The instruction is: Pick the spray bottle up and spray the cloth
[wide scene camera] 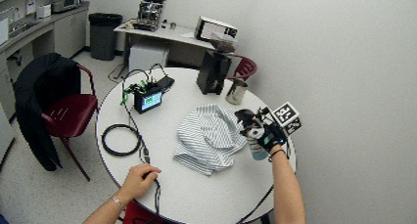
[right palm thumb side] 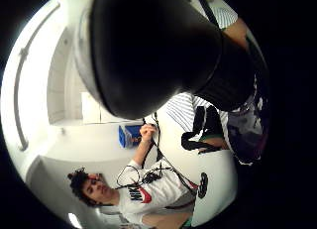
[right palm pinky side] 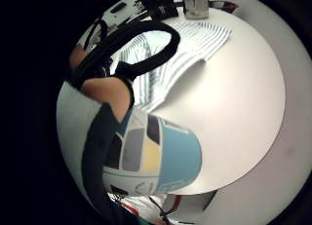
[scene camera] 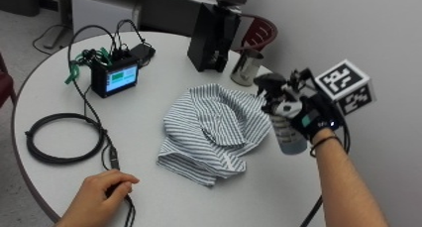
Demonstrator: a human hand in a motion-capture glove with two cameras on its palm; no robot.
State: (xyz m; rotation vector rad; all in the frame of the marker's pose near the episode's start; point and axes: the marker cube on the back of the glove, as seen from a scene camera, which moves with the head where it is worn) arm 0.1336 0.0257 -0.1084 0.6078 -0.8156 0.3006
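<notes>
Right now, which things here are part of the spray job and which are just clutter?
In the job:
spray bottle, held by the gloved right hand
striped cloth

Lying about:
screen device
coiled cable
black box
metal cup

the spray bottle point(right palm pinky side: 151, 157) carries a label of coloured blocks, but no words on it can be read. the small screen point(scene camera: 119, 79) shows green, its text illegible.

A dark bottle head point(right palm thumb side: 148, 50) filled much of the view close to the palm, with striped cloth point(right palm thumb side: 181, 110) on the white table point(right palm thumb side: 218, 174) beyond.
</notes>
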